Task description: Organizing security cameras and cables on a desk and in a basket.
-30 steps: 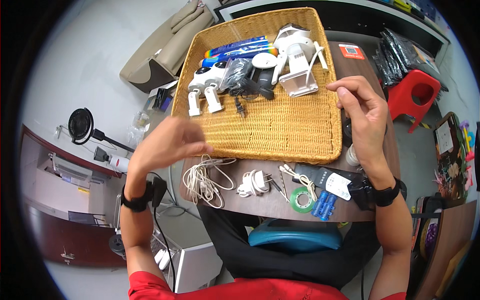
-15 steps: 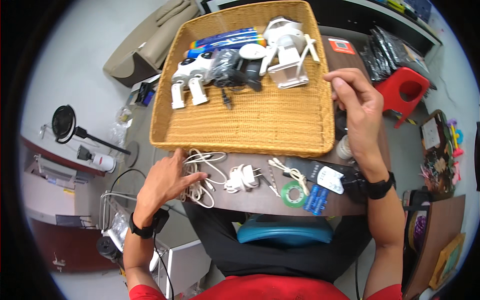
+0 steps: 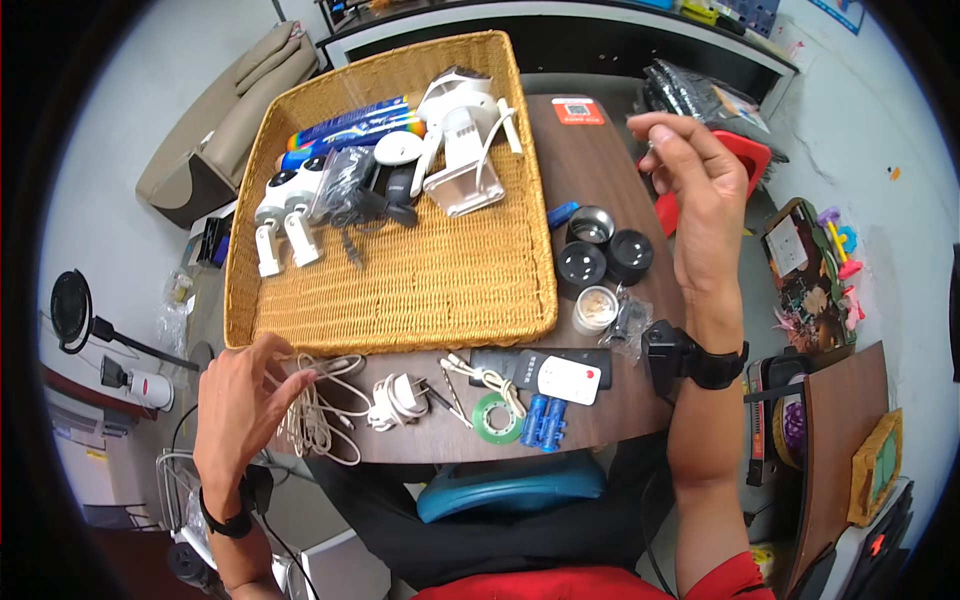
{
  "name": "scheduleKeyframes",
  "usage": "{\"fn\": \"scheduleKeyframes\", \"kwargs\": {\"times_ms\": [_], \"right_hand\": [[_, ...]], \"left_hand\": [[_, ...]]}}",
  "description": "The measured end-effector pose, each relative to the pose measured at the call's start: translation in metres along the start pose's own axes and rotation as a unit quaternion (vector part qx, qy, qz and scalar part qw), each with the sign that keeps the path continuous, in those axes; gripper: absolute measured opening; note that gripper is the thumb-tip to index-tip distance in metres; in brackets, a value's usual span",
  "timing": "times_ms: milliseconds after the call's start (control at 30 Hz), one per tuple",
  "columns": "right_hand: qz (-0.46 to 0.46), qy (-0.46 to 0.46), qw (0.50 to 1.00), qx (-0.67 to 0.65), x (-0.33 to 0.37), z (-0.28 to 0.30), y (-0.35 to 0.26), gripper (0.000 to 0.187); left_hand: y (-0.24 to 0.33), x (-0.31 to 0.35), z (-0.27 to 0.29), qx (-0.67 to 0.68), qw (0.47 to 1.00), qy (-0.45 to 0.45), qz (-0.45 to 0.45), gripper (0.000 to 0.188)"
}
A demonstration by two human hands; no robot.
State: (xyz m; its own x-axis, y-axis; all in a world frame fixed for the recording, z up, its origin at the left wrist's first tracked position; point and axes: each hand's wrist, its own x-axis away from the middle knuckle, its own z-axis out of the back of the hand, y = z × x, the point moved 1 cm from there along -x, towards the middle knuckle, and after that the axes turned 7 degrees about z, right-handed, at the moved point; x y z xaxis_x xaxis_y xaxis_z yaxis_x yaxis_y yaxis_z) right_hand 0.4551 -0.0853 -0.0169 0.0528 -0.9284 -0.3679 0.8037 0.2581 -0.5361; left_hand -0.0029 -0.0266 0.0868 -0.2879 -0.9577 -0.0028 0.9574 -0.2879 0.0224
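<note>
White cable is in a loose coil on the table, near edge, just below the basket's front-left corner. Left hand is at the coil's left side, thumb and fingers apart; can't tell if it's touching the cable. Right hand is up past the table's right edge, thumb near the index finger. Possibly a small pale bit there, too small to make out, so can't tell if it's clamped on anything. Right of the cable: white charger, green tape roll, blue batteries. White cameras sit inside the basket.
</note>
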Motion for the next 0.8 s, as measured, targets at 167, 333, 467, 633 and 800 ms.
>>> {"fn": "scheduleKeyframes", "kwargs": {"times_ms": [167, 333, 467, 633, 800], "right_hand": [[0.004, 0.018, 0.999, 0.035, -0.019, 0.002, -0.02, 0.042], [-0.001, 0.032, 0.997, 0.065, -0.027, 0.001, -0.033, 0.043], [0.024, 0.026, 0.998, 0.057, -0.027, -0.012, -0.013, 0.047], [-0.001, 0.015, 0.999, 0.05, -0.014, -0.015, -0.002, 0.048], [-0.041, -0.011, 0.997, 0.064, -0.017, -0.016, -0.008, 0.044]], "left_hand": [[0.025, -0.039, 0.008, 0.026, 0.996, 0.049, -0.074, 0.036], [0.052, -0.073, 0.007, 0.125, 0.982, 0.053, -0.128, 0.035], [0.063, -0.093, 0.004, 0.203, 0.963, 0.0, -0.18, 0.031], [0.054, -0.116, -0.011, 0.298, 0.938, -0.103, -0.142, 0.024], [0.04, -0.131, -0.025, 0.355, 0.91, -0.14, -0.159, 0.024]]}}
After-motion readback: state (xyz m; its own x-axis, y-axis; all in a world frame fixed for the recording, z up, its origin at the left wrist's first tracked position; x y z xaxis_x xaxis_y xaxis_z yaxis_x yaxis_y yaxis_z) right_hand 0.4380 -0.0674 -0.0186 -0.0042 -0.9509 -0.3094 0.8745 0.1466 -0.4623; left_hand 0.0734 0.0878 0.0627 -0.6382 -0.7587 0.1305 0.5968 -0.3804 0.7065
